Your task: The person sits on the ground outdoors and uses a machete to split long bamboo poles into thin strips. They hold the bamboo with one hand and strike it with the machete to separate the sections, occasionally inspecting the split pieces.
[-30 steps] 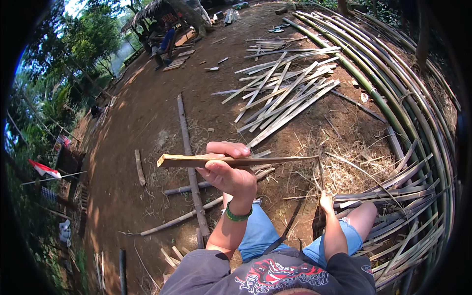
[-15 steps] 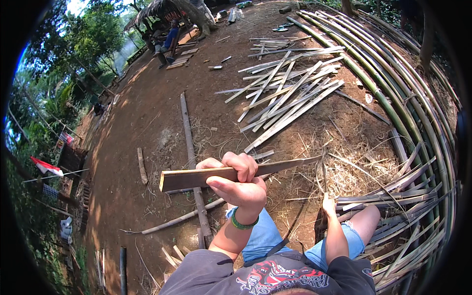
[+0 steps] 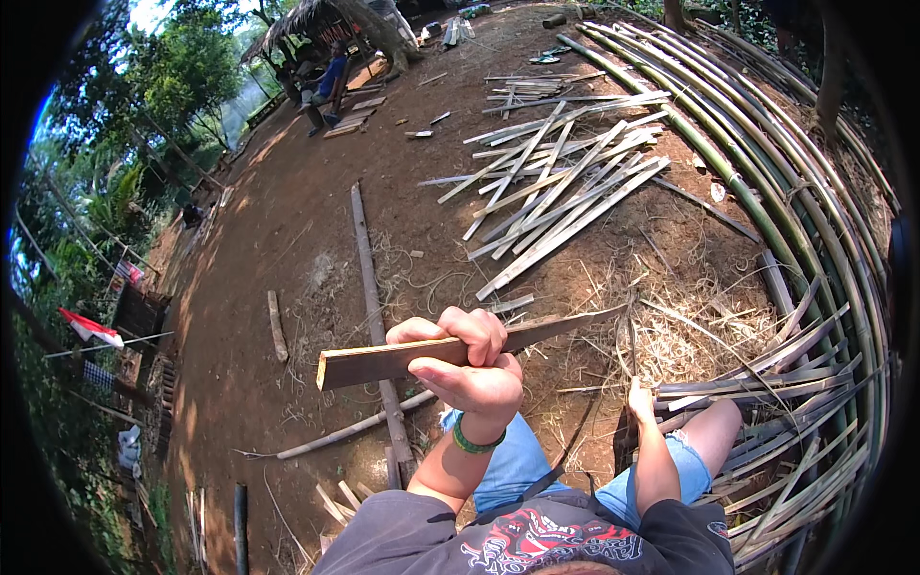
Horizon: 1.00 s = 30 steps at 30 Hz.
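Observation:
My left hand (image 3: pixel 470 364), with a green bracelet at the wrist, is wrapped round the middle of a dark bamboo slat (image 3: pixel 369 362). The slat lies roughly level, its pale cut end toward the left and its far end rising a little to the right. At the right, my right hand (image 3: pixel 641 396) is closed on the lower end of a thin, dark blade-like tool (image 3: pixel 632 345), seen edge-on; its handle is hidden in the fist. The tool's upper part meets or overlaps the slat's right end; I cannot tell whether they touch.
Pale shavings (image 3: pixel 704 335) cover the ground beyond my right hand. Split bamboo strips (image 3: pixel 565 182) lie piled ahead, and more slats (image 3: pixel 767 393) are stacked at the right. Long green bamboo poles (image 3: pixel 757 182) curve along the right side. A seated person (image 3: pixel 331 81) is far off.
My left hand and the bamboo slat have shifted slightly right, with the hand a little lower. My right hand and the tool have hardly moved.

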Motion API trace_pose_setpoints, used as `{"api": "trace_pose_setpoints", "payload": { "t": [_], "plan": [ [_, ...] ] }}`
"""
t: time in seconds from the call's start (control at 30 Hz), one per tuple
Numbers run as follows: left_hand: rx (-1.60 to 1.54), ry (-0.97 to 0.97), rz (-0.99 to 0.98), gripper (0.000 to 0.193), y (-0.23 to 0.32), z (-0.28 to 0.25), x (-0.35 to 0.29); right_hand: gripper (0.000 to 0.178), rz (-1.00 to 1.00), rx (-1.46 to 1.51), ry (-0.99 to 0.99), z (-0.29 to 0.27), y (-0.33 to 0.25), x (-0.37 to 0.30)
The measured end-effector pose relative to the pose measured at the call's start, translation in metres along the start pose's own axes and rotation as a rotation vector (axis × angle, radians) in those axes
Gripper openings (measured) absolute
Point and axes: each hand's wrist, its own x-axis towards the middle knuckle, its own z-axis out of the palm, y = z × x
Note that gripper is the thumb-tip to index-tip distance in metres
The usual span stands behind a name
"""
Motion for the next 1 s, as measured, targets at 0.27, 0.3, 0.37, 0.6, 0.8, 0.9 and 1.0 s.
{"api": "trace_pose_setpoints", "payload": {
  "t": [0.27, 0.3, 0.37, 0.6, 0.8, 0.9, 1.0],
  "plan": [
    [-0.007, -0.019, -0.003, 0.044, 0.000, -0.002, -0.003, 0.080, 0.032, 0.043, -0.037, -0.009, -0.010, -0.014],
    [-0.015, -0.019, -0.007, 0.044, 0.000, -0.001, -0.003, 0.080, 0.022, 0.015, 0.000, -0.005, -0.002, -0.006],
    [-0.013, -0.020, -0.003, 0.044, 0.001, -0.002, -0.002, 0.080, 0.004, -0.011, 0.024, -0.003, -0.004, -0.007],
    [-0.017, -0.025, -0.004, 0.045, -0.001, 0.001, -0.002, 0.083, 0.003, -0.003, 0.038, 0.002, 0.009, 0.007],
    [-0.015, -0.032, 0.004, 0.045, 0.000, 0.000, -0.001, 0.084, -0.017, -0.004, 0.010, 0.003, 0.008, 0.006],
    [-0.011, -0.029, 0.004, 0.045, -0.001, 0.000, -0.003, 0.083, -0.002, -0.010, -0.005, 0.001, 0.004, 0.001],
    [-0.006, -0.026, 0.001, 0.046, 0.000, 0.001, -0.002, 0.083, 0.009, -0.020, -0.007, 0.001, 0.002, 0.000]
  ]
}}
